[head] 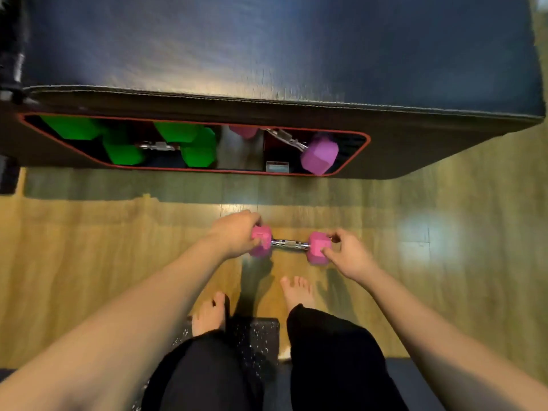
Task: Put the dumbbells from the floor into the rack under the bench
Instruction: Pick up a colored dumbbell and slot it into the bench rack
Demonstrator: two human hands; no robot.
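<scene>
Pink hex-ended, chrome-handled dumbbell (290, 244)

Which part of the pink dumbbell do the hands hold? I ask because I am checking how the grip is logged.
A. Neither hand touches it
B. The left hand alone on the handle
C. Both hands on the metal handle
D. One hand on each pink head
D: the left hand grips one head of the pink dumbbell and the right hand pinches the other, leaving the metal handle bare between them.
</scene>
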